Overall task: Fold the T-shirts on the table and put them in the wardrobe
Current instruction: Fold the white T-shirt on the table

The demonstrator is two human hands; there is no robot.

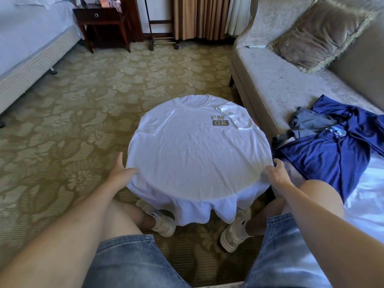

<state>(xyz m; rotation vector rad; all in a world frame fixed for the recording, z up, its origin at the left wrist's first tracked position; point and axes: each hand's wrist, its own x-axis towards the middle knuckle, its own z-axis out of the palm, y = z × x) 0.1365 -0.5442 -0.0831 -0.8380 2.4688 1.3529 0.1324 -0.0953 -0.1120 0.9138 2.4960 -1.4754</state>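
Resting the left hand (121, 170) against the near-left rim of the round counter, fingers straight along the hanging cloth, thumb laid over the edge, gripping nothing. Looking across the white T-shirt (197, 146), lying face up and covering the counter completely, hiding the top beneath. Running its long axis straight away from the body: collar at the far edge, hem spilling over the near edge and hanging in soft scallops between the knees. Showing a thin, slightly sheer knit, lightly creased, with a grey and yellow "I'M OK" print (220, 120) right of centre and one sleeve (232, 115) already turned in over the chest beside it. Curling the right hand (276, 173) over the near-right rim, fingers bent onto the cloth and seemingly pinching it, thumb up. Placing both hands about equally near the shirt, at its two near corners, so probably calling next for a turn-in of the left side toward the middle, along the axis. Leaving, further right and apart from the counter, a slick blue T-shirt (332, 159) crumpled on the sofa (270, 84), with a grey garment (309, 119) bunched on its far edge, not yet folded.
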